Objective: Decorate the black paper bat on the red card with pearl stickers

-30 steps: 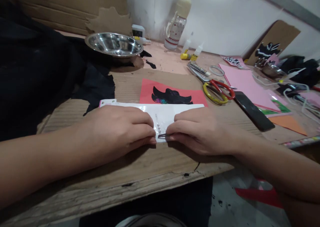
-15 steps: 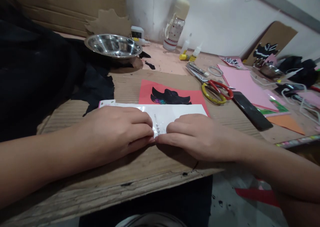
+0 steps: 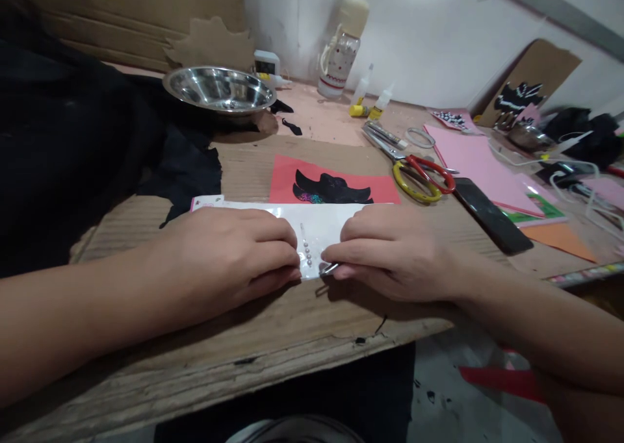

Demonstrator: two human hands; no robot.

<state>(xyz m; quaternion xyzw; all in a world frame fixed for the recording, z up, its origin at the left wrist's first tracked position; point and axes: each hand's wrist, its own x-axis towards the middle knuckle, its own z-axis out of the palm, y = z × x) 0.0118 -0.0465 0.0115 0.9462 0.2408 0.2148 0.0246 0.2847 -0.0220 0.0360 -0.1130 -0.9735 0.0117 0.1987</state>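
Observation:
My left hand rests at the table's front with its fingers curled and pressed on a white sheet with clear plastic on it. A short row of small pearl beads shows on the sheet between my two hands. My right hand is closed on a slim, shiny, tweezer-like metal tool, its tip at the sheet's front edge and most of it hidden by my fingers. Behind the sheet lies a red card bearing a black cut-out shape with a glittery patch.
Scissors with red and yellow handles and a black phone lie to the right, beside pink paper. Behind stand a steel bowl, a bottle and glue bottles. Black cloth lies at left.
My right hand has drawn slightly right and away from my left fingertips. The metal tool's tip now shows at its fingers, and more of the beads is uncovered. My left hand has stayed still.

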